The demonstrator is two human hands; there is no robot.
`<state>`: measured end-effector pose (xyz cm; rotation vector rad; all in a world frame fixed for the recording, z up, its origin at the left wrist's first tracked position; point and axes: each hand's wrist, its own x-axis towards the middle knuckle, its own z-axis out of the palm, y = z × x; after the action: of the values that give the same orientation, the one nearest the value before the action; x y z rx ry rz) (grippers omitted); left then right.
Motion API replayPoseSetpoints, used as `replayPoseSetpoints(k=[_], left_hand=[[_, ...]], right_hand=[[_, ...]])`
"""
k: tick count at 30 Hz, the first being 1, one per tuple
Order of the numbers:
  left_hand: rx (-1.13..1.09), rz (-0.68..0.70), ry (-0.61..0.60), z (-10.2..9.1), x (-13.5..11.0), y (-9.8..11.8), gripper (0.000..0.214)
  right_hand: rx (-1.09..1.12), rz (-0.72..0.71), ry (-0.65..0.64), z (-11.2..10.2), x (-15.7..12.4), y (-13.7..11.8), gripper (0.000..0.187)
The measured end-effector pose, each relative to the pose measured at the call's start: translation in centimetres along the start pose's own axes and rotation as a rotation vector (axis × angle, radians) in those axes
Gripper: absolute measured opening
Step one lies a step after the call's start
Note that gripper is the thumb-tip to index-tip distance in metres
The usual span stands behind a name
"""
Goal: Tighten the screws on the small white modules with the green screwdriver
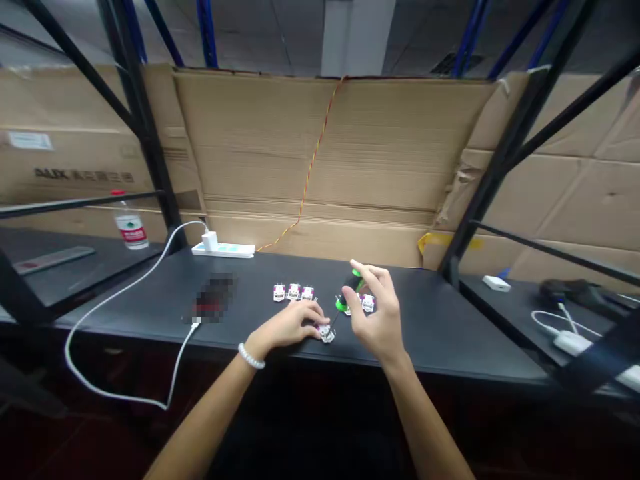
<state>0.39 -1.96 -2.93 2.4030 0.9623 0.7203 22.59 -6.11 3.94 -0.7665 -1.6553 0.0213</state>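
One block [327,335] lies under your hands near the table's [440,333] front edge, and it appears to be the piece being worked on. Your left hand [303,321] has thumb and forefinger drawn narrow at its left end; your right hand [377,313] has thumb and fingers around the screwdriver [355,283], its shaft slanting down towards the block. Three more blocks [294,292] stand in a row behind your left hand, and others [368,303] sit partly hidden behind the right, so their count is unsure. Which are finished and which are left, you cannot tell from here; the one in hand seems unfinished, judging by the tool over it. For moving, bare tabletop runs from your right hand to the right post [493,180], while the cardboard [390,167] bounds the back. To your left, mind the blurred device [214,298] and its cable [125,399], which loops over the front edge.
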Motion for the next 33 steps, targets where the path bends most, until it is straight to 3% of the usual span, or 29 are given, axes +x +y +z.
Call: replayPoseSetpoints(k=[3, 9, 14, 20, 26, 30, 33], left_hand=[[-0.007, 0.004, -0.001, 0.03, 0.02, -0.1, 0.021], [-0.008, -0.007, 0.004, -0.07, -0.01, 0.27, 0.018], [-0.015, 0.002, 0.0, -0.13, 0.0, 0.33, 0.018], [-0.012, 0.005, -0.001, -0.11, 0.05, 0.25, 0.019], [-0.006, 0.01, -0.003, -0.09, 0.03, 0.23, 0.019], [0.003, 0.001, -0.007, -0.03, 0.02, 0.13, 0.021], [-0.01, -0.002, -0.011, -0.08, 0.04, 0.23, 0.021]], right_hand=[[0.028, -0.001, -0.063, -0.12, -0.05, -0.17, 0.045], [-0.045, 0.025, 0.012, -0.11, 0.03, -0.08, 0.038], [0.004, 0.026, -0.086, -0.17, 0.17, -0.02, 0.045], [-0.053, 0.035, 0.002, 0.0, 0.15, -0.17, 0.037], [0.003, 0.026, -0.158, -0.55, 0.38, -0.2, 0.043], [-0.03, -0.01, -0.041, -0.48, 0.4, -0.43, 0.029], [-0.052, 0.027, 0.001, -0.29, 0.29, -0.36, 0.029]])
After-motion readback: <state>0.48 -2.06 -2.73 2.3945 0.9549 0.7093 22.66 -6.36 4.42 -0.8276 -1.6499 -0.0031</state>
